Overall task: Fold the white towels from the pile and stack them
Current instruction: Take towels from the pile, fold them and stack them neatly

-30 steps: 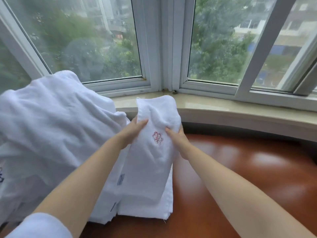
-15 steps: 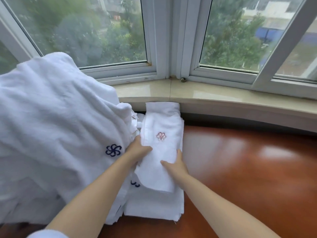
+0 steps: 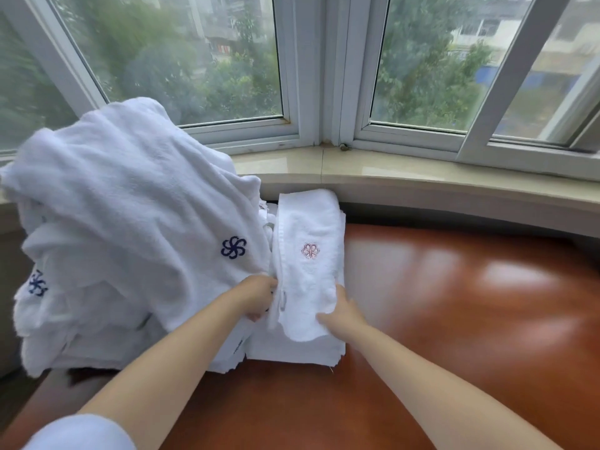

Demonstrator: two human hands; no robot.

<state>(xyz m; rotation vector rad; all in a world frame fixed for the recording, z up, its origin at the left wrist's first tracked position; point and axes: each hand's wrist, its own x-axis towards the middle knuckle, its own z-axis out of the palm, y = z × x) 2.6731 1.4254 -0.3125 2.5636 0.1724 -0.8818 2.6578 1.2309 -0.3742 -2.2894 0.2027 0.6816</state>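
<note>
folded towel (image 3: 308, 254) with a pink embroidered emblem lies lengthwise on the stack (image 3: 292, 349) of folded white towels, far end near the sill (image 3: 422, 180). left hand (image 3: 258, 298) grips its left edge, fingers curled. right hand (image 3: 341, 315) rests at its near right corner; whether it pinches the cloth is unclear. loose pile (image 3: 123, 228), blue emblems, heaped just left. reddish wooden table (image 3: 454, 319) under all.
</note>
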